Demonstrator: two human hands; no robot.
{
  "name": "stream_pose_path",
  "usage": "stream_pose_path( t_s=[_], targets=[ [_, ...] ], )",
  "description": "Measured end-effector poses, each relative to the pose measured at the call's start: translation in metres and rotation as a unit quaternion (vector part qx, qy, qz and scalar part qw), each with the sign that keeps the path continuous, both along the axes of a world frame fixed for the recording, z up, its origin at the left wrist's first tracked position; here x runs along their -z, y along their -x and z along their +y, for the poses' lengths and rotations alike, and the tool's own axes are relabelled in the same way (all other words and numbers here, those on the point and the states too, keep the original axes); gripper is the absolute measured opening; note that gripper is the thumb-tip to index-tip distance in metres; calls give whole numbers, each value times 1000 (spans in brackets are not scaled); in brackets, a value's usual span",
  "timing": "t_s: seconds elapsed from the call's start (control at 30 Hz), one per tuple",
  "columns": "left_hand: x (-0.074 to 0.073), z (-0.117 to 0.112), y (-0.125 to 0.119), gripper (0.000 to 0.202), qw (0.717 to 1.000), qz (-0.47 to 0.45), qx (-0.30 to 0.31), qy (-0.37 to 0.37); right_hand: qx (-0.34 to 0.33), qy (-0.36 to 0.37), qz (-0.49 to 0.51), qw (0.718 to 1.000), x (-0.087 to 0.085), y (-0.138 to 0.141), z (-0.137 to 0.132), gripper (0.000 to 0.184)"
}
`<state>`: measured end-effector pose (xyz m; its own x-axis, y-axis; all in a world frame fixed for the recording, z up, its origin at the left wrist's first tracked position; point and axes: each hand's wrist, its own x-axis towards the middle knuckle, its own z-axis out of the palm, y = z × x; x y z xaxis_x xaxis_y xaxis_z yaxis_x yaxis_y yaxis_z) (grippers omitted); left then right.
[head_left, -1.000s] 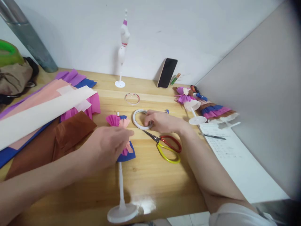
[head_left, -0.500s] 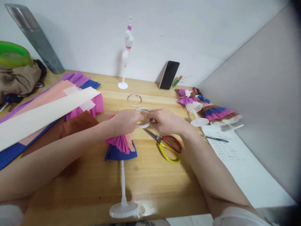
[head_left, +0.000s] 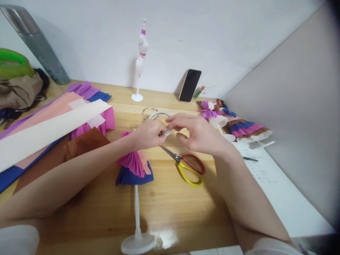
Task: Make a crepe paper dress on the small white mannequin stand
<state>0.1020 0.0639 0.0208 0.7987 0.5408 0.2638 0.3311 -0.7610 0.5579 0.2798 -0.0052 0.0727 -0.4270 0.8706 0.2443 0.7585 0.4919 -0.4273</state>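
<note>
My left hand [head_left: 150,134] is closed on a narrow white ring that looks like a roll of tape [head_left: 160,114], raised above the table. My right hand [head_left: 199,134] is at the ring's right side, thumb and index finger apart, its fingertips at or very near the edge. Below and left of the ring, a small figure on a white stand [head_left: 137,212] wears a pleated pink paper layer [head_left: 132,164] over a blue skirt [head_left: 135,177]. Scissors [head_left: 178,159] with red and yellow handles lie open just under my hands. My left hand partly hides the figure's top.
Crepe paper strips [head_left: 53,132] are piled on the left, near a bottle [head_left: 39,46] and a green tape roll [head_left: 14,72]. At the back stand a bare white figure [head_left: 142,46] and a phone [head_left: 190,85]. Dressed figures [head_left: 247,127] and a written sheet [head_left: 276,191] lie right.
The ring has tilted and risen, and my left hand has moved slightly right with it. My right hand has loosened its grip, its fingers spreading and shifting right.
</note>
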Motion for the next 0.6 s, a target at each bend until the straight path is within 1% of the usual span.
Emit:
stream_pose_path(
  t_s=[0.07,0.1,0.13,0.2,0.23,0.27,0.33,0.37,0.43,0.47,0.5,0.53,0.57,0.6],
  targets=[
    [-2,3,3,22,998,-49,-44,-3,26,22,75,997,-6,-6,-2,23],
    [-3,4,4,22,996,-71,-62,3,41,47,81,995,-7,-8,-2,16],
    [-5,5,6,21,993,-88,-73,18,47,80,59,994,-7,-10,-1,11],
    [-10,7,9,19,988,-113,-82,66,42,146,-24,988,-3,-10,2,9],
    [-13,7,11,19,984,-123,-81,97,41,162,-49,985,1,-8,5,9],
    [-15,7,13,19,980,-131,-77,130,48,165,-53,984,5,-6,7,10],
    [-21,6,18,20,969,-139,-65,192,75,138,-2,988,10,1,9,13],
    [-23,5,20,21,966,-135,-53,215,95,104,43,989,11,5,8,15],
    [-28,4,27,21,964,-116,-17,240,127,9,128,983,9,10,4,17],
    [-30,3,30,21,965,-101,8,242,130,-37,155,979,7,12,2,20],
    [-33,3,33,21,966,-79,35,242,119,-69,167,976,5,12,0,23],
    [-35,2,36,21,967,-54,62,240,94,-78,165,979,3,11,-2,24],
    [-37,1,38,21,968,-28,84,235,59,-63,150,985,1,10,-2,25],
    [-39,1,40,21,968,-4,100,229,24,-29,132,991,0,9,-2,25]
  ],
)
